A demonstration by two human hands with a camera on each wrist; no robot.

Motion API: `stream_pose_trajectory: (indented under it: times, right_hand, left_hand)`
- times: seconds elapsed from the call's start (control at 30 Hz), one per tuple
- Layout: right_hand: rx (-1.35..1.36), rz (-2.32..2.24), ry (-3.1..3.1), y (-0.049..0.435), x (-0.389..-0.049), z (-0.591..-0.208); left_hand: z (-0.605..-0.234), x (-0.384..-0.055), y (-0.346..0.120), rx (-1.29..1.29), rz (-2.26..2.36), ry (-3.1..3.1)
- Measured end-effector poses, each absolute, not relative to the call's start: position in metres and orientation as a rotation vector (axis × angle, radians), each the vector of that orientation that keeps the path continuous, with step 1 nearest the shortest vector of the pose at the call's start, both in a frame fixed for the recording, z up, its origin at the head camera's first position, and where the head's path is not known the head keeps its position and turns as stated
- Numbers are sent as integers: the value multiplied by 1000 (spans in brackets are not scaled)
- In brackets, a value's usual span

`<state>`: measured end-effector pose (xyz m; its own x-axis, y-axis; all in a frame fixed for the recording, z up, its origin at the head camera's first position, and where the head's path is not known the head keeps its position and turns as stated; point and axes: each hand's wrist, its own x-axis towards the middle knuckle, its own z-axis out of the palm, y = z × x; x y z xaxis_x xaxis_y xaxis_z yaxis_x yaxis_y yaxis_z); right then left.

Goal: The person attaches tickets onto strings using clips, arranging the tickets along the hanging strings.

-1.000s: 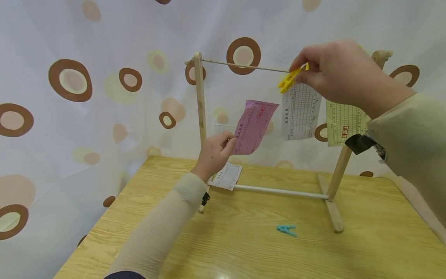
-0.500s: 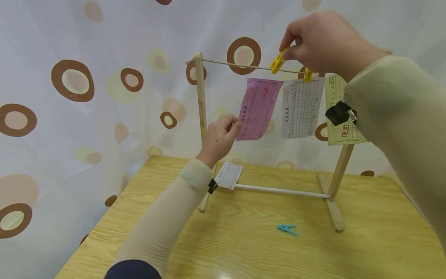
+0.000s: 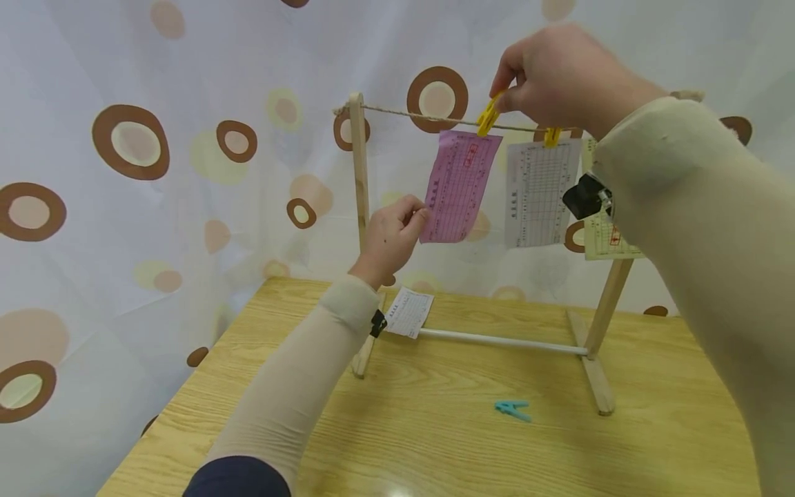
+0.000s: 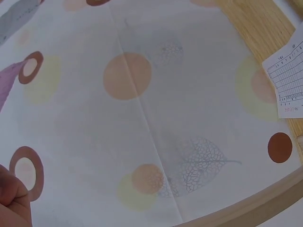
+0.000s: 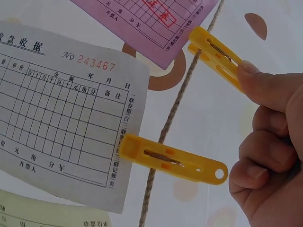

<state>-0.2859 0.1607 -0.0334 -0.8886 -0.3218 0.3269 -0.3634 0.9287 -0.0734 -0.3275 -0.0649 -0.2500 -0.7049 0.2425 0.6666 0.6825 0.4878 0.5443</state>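
My left hand (image 3: 394, 238) pinches the lower left edge of a pink receipt slip (image 3: 462, 186), raised just under the rope (image 3: 422, 119). In my right hand (image 3: 568, 79), thumb and fingers squeeze a yellow clothespin (image 5: 215, 54). Its tips overlap the rope, close to the slip's top edge. Beside it, a second yellow clothespin (image 5: 170, 158) clips a white receipt (image 5: 61, 113) to the rope. Farther right hangs a yellow receipt (image 3: 611, 235), partly hidden by my right sleeve. In the left wrist view only a bit of my left hand (image 4: 14, 201) shows.
The rope runs between two wooden posts (image 3: 359, 166) joined low down by a white rod (image 3: 503, 340). Another white receipt (image 3: 410, 312) leans by the left post. A blue clothespin (image 3: 512, 408) lies on the wooden table (image 3: 435, 442). A patterned curtain hangs behind.
My left hand has lifted the pink slip up toward the rope. My right hand has moved left and up with its clothespin, from over the white receipt, then slightly down onto the rope.
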Motion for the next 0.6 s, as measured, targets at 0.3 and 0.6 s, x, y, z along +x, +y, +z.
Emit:
stream_pose_trajectory:
  times: [0.3,0.6]
  right_hand:
    - [529,146,-2788,152,-285,-37]
    - [529,60,-2790,154,-281,-42]
  left_hand:
    - [-243,-327,-64,-764,-1118,-2245]
    - [-243,-324,-63,-732,-1131,-2290]
